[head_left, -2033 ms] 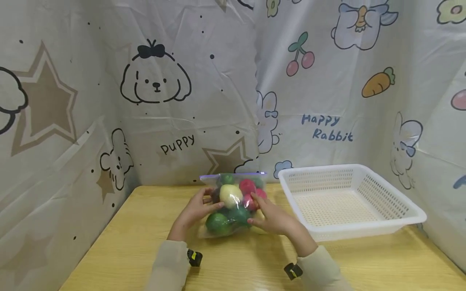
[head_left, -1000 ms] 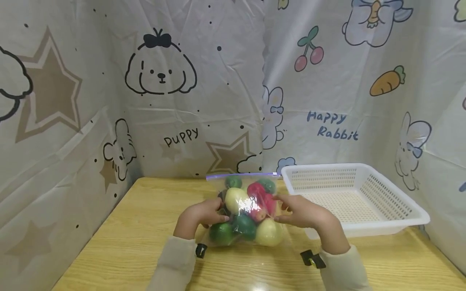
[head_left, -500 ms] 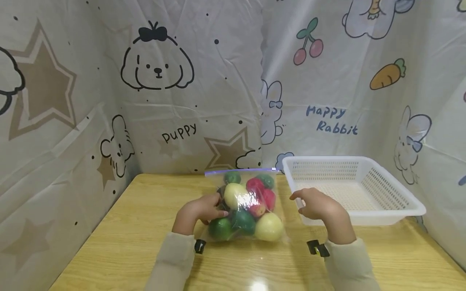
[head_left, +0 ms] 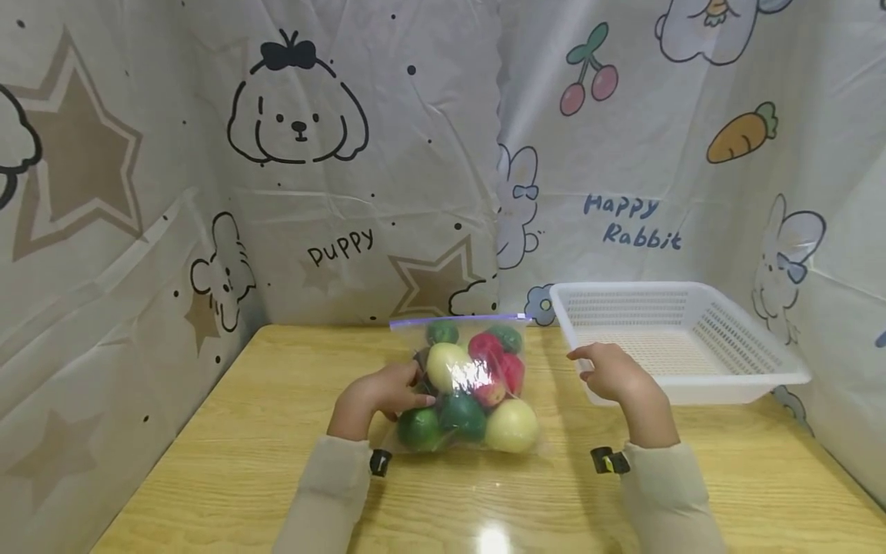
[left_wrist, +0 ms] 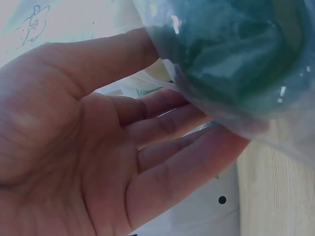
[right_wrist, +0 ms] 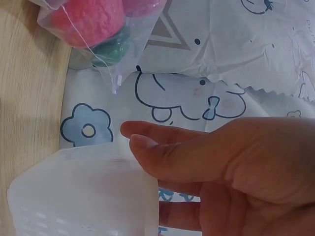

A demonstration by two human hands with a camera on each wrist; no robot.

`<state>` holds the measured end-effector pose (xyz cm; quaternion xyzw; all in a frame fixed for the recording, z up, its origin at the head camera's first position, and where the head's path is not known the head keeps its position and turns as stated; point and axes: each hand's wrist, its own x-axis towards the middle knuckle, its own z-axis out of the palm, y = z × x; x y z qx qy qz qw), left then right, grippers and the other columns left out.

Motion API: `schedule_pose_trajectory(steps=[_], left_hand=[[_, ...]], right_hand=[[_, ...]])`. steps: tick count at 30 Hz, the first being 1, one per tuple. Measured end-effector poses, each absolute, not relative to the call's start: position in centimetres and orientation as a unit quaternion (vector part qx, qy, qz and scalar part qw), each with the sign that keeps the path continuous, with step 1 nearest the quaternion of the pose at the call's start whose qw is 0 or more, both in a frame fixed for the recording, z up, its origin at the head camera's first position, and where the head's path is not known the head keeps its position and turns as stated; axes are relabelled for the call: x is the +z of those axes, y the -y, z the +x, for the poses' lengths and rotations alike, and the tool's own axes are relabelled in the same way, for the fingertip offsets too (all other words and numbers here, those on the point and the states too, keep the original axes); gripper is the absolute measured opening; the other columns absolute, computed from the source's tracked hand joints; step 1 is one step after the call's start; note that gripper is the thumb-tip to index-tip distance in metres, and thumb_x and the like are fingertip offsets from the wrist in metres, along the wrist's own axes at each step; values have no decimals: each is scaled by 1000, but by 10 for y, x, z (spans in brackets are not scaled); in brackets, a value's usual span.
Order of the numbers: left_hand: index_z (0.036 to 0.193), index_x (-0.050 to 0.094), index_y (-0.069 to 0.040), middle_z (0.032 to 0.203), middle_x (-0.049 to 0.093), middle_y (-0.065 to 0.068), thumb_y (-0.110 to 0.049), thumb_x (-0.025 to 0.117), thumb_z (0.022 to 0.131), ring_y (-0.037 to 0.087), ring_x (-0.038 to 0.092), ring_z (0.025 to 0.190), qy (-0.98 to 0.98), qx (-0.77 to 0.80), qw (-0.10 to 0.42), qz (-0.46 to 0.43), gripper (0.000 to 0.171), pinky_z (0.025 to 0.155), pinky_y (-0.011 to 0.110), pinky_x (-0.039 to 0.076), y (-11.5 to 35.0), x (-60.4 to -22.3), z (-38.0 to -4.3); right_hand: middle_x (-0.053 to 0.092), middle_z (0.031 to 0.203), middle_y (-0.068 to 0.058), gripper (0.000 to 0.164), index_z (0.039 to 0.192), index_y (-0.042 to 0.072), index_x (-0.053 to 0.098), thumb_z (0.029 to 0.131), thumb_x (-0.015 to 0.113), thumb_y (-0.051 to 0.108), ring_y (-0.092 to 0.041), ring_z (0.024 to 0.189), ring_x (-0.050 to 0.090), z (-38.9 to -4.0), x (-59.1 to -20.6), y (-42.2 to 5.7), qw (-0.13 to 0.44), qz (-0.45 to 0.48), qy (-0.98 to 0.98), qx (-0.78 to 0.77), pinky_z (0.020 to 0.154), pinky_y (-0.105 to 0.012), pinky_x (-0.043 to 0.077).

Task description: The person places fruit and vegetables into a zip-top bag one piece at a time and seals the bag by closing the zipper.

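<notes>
A clear zip bag with a purple closure stands upright on the table, packed with several toy-like fruits and vegetables: pale yellow rounds, red pieces and green ones. My left hand holds the bag's left side, thumb over the front and the other fingers behind; in the left wrist view the plastic overlaps the fingertips. On the right, my right hand grips the left rim of a white plastic basket, thumb and fingers on either side of the wall in the right wrist view.
The light wood table meets a printed cloth backdrop at its back and sides. The basket has perforated walls and nothing in it. A strip of table separates bag and basket.
My right hand has left the bag's right side and taken the basket's rim. The basket has shifted slightly back and to the right. My left hand stays at the bag, now fully facing forward.
</notes>
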<state>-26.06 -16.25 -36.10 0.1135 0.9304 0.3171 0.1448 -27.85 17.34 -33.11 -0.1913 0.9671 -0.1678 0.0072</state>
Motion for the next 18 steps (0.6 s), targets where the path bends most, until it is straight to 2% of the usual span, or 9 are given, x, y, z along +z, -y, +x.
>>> schedule_pose_trajectory(steps=[5,9,12,15,18], left_hand=[[105,55,2,98,61,14,-25,66,85,20,55,79,-941,285,118,137,36,72,42,56,162,-362,-261],[107,56,4,102,64,17,-28,67,83,21,55,84,-944,273,105,150,41,79,44,54,165,-365,-263],[109,58,4,109,64,20,-32,67,83,25,58,93,-943,280,87,156,45,84,47,53,171,-367,-266],[115,57,-1,119,62,20,-37,64,84,32,57,107,-947,283,19,151,48,91,51,50,178,-367,-269],[128,49,-4,136,52,19,-46,59,86,36,48,121,-952,256,-90,138,60,99,56,44,183,-364,-273]], right_hand=[[54,125,-36,36,121,-2,59,85,56,-2,-48,111,50,-279,-330,-179,18,-174,-971,-163,86,-56,49],[49,129,-39,37,124,-1,57,87,54,-1,-39,95,54,-281,-329,-186,28,-152,-974,-166,70,-44,47],[47,129,-40,38,126,-1,55,88,53,1,-36,85,53,-281,-329,-192,35,-140,-975,-166,63,-41,46],[47,130,-40,39,128,-1,53,90,53,6,-46,96,55,-281,-330,-196,29,-150,-976,-153,71,-54,52],[40,135,-41,46,134,-1,47,92,54,17,-57,112,44,-282,-329,-195,-9,-175,-972,-154,85,-71,44]])
